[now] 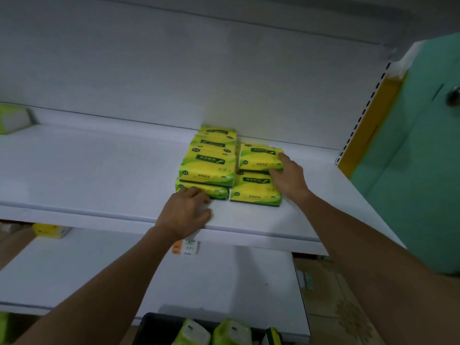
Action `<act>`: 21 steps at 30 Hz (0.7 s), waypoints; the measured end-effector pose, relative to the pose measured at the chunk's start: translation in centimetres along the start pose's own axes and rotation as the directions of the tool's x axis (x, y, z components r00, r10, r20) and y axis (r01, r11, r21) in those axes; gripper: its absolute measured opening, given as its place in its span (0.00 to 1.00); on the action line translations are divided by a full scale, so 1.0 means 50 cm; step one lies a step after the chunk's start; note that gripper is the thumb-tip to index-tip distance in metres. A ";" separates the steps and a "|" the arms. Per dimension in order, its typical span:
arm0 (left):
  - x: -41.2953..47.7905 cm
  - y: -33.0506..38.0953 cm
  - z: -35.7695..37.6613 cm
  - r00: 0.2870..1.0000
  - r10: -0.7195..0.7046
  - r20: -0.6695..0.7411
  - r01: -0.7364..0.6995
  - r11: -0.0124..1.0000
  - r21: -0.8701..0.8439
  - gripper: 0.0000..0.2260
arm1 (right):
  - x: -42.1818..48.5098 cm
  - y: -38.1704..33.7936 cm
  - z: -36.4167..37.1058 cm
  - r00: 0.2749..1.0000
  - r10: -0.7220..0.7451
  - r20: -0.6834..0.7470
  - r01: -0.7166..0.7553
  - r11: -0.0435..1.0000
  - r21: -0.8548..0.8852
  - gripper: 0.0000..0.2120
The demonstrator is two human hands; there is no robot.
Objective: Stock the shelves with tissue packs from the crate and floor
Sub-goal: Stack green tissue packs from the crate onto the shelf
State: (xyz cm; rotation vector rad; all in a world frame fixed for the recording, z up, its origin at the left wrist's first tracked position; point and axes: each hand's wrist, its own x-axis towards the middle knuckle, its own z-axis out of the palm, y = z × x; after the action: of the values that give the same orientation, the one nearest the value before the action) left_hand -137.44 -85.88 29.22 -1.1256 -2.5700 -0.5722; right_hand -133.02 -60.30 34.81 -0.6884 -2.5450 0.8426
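Note:
Several yellow-green tissue packs lie in two low stacks on the white upper shelf (99, 175). My left hand (185, 211) rests on the shelf's front part, its fingertips touching the bottom pack of the left stack (216, 191). My right hand (290, 176) holds the right end of the top pack of the right stack (258, 156), thumb over its top. Another pack (256, 191) lies under that one. At the bottom of the view the black crate (149, 327) holds more packs (231, 332).
A lone pack (13, 119) stands at the shelf's far left. The lower shelf (99, 270) carries a yellow pack (48, 230) and an orange-white one (186, 246). A teal door (423, 158) with a knob stands right of the shelf upright.

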 end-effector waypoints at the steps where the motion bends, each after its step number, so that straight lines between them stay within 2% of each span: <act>1: 0.000 0.000 0.004 1.000 -0.009 -0.013 0.009 1.000 0.015 0.19 | 0.015 0.001 0.007 1.000 0.002 -0.016 -0.002 1.000 -0.008 0.27; 6: -0.002 0.003 0.009 0.998 -0.040 -0.039 0.041 0.999 0.024 0.17 | 0.072 -0.007 0.039 0.990 0.034 -0.134 -0.053 0.989 -0.140 0.24; 11: -0.002 0.005 0.004 0.999 -0.048 -0.015 0.048 0.998 0.029 0.17 | 0.098 -0.029 0.053 0.973 0.110 -0.204 -0.103 0.994 0.043 0.22; 15: -0.003 0.004 0.003 0.999 -0.046 -0.021 0.047 0.999 0.016 0.18 | 0.096 -0.029 0.055 0.985 0.050 -0.166 -0.039 0.997 0.070 0.23; 21: -0.005 0.004 0.007 0.998 -0.046 -0.038 0.046 0.999 0.019 0.18 | 0.101 -0.023 0.049 0.998 0.061 -0.014 -0.059 0.995 0.076 0.23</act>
State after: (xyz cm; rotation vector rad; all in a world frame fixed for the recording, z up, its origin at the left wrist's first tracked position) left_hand -137.17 -85.76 28.87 -1.0418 -2.5700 -0.5710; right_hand -138.66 -59.43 34.67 -0.7479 -2.4754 0.9442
